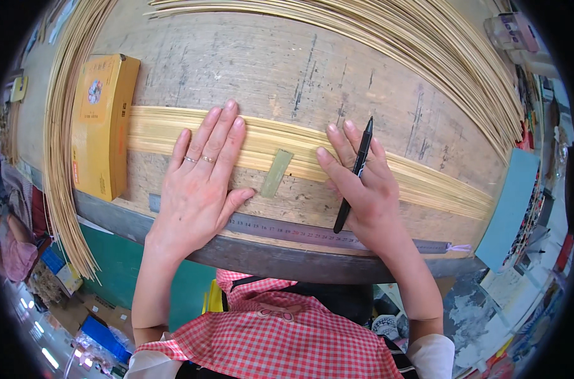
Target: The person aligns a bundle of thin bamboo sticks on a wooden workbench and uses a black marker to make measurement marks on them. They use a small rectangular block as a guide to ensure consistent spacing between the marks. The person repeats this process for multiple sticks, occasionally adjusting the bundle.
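Note:
A flat row of thin pale bamboo strips (pixel 280 131) lies side by side across the wooden table. On its left part my left hand (pixel 198 183) rests flat, fingers stretched out, two rings on them and the thumb apart. My right hand (pixel 377 192) is at the row's right part, fingertips against the strips. It also holds a black pen (pixel 366 142) between its fingers, the tip pointing away from me. Between the two hands a short greenish bamboo piece (pixel 276 173) lies slanted over the row's near edge. A steel ruler (pixel 293 230) runs along the table's front edge, partly under my left hand and right wrist.
A yellow box (pixel 119 132) stands at the row's left end, beside a long bundle of thin strips (pixel 59 114). More long strips (pixel 426 47) curve along the far right side. A blue-green block (pixel 508 205) sits at the row's right end. The table top (pixel 236 57) is scuffed wood.

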The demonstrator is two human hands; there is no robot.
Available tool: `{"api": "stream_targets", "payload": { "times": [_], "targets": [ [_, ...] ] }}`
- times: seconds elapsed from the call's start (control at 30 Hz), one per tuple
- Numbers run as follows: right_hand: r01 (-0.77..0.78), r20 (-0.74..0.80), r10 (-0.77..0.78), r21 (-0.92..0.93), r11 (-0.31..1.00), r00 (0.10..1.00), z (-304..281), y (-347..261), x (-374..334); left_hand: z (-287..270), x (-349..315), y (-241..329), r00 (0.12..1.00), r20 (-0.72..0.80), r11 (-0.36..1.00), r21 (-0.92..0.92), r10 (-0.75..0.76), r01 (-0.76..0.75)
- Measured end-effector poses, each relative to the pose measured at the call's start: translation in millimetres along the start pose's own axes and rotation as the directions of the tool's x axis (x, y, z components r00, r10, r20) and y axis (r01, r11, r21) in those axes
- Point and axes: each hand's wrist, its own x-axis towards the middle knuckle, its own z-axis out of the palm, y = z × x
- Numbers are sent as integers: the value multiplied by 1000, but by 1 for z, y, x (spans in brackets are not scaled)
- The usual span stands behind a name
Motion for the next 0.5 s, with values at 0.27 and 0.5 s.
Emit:
{"api": "stream_targets", "payload": {
  "times": [0.27,0.5],
  "targets": [
    [15,-1,-15,20,1000,1000,0,3,0,-18,13,8,985,-46,956,-239,166,-172],
    [-17,-28,18,38,999,999,-1,0,1,-11,27,9,979,-116,941,-278,168,-195]
  ]
}}
